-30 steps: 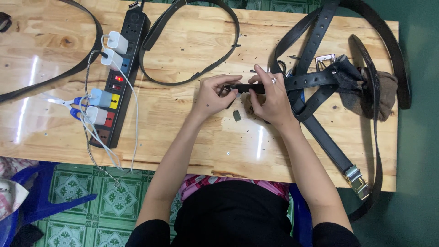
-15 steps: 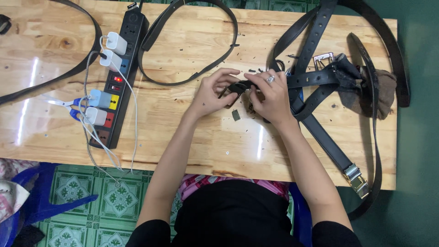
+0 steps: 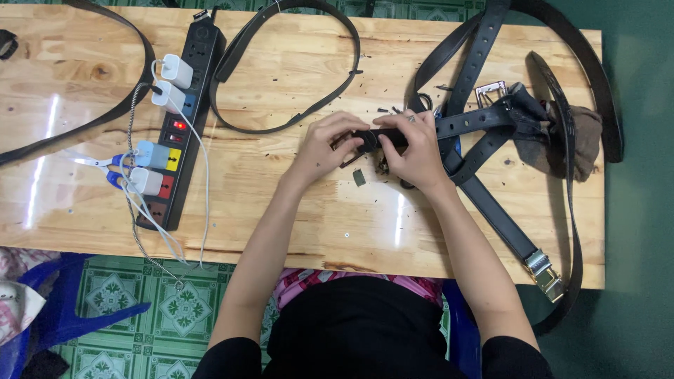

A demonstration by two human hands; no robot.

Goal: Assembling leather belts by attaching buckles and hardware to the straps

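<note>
Both hands met at table centre. Left hand (image 3: 324, 146) and right hand (image 3: 414, 149) pinched the end of a black belt (image 3: 469, 121), fingers curled tight. A small dark scrap (image 3: 359, 177) lay just below them on the wooden table (image 3: 281, 210). Power strip (image 3: 184, 112) sat well to the left.

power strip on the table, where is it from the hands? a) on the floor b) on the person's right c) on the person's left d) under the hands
c: the power strip with its plugged-in chargers lies on the wooden table, left of the left hand and the right hand.
</note>
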